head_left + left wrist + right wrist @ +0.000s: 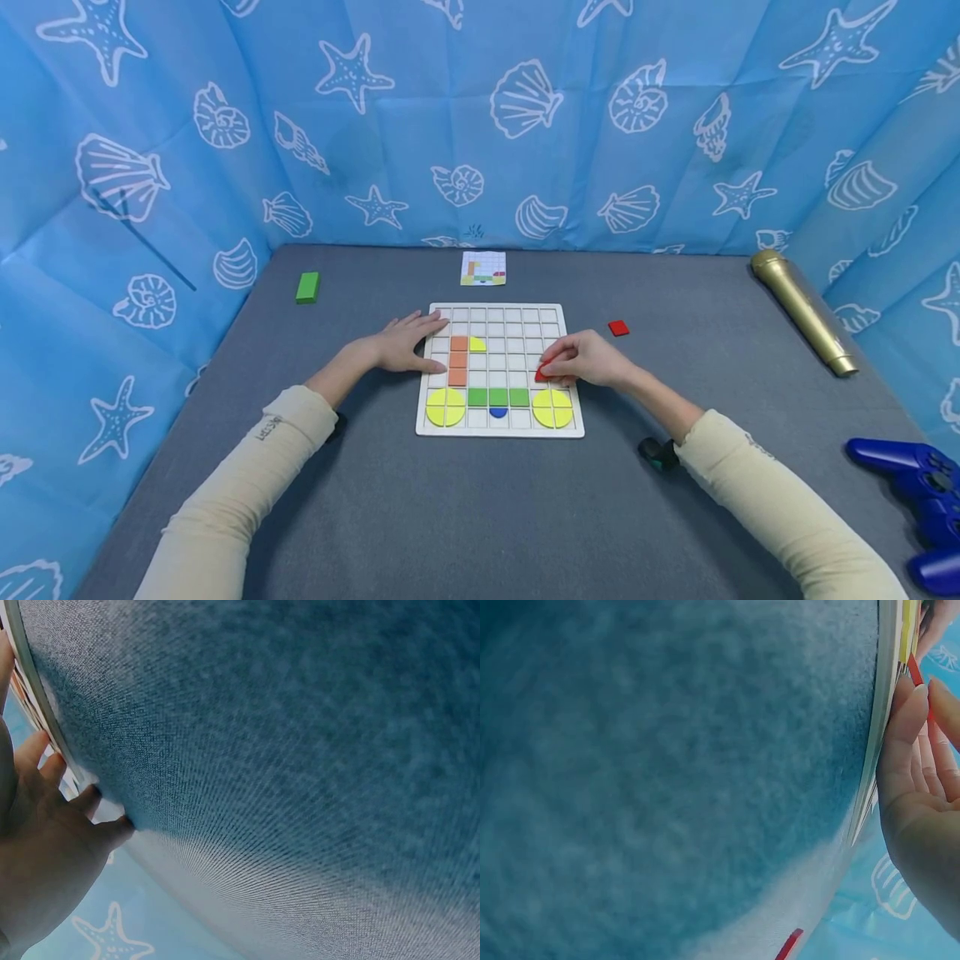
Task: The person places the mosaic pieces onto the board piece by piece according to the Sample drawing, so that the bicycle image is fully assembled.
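A white grid board (516,361) lies mid-table. My left hand (405,343) rests on its left edge, fingers extended and thumb apart; the left wrist view shows this hand (56,832) at the board's side. With thumb and fingers my right hand (588,358) pinches a red piece (541,372) over the board's right side. The fingers partly hide its shape; in the right wrist view the red piece (916,669) stands tilted. On the board are orange squares (457,360), a yellow quarter-circle (477,344), green squares (498,397), a blue half-circle (498,412) and two yellow circles of quarters (437,398).
Right of the board lies another red piece (618,327). A pattern card (483,268) sits behind the board, a green block (307,287) at the back left. A gold microphone (804,312) and a blue game controller (918,492) lie at the right. Blue curtains (450,125) surround the table.
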The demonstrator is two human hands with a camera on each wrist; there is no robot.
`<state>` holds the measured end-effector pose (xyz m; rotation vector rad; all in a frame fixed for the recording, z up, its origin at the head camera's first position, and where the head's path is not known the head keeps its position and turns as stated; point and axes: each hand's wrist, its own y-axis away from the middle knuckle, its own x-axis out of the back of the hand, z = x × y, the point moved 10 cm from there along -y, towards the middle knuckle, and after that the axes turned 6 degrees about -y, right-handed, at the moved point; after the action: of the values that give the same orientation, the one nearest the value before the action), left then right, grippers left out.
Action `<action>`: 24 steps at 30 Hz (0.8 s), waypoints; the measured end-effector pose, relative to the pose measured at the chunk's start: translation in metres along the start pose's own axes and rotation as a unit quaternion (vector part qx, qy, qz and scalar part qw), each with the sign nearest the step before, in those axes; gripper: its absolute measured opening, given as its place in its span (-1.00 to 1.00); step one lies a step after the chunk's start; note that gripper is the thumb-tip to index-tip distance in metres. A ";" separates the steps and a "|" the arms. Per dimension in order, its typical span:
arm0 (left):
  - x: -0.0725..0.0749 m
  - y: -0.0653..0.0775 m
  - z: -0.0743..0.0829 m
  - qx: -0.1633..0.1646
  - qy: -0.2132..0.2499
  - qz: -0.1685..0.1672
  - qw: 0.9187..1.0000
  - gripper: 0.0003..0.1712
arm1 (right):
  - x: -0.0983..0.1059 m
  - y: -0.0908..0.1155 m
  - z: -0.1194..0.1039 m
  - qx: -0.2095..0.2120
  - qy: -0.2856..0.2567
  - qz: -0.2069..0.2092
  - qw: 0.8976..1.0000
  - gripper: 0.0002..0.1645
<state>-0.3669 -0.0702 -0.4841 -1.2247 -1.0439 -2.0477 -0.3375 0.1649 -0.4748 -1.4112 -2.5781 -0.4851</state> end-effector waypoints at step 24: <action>-0.005 -0.005 -0.007 0.006 -0.007 -0.004 1.000 0.07 | 0.001 -0.002 -0.005 -0.025 0.096 0.039 0.994 -0.72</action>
<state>-0.3720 -0.0731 -0.4929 -1.2330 -1.0691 -2.0386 -0.3396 0.1628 -0.4707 -1.4003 -2.3674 -0.6440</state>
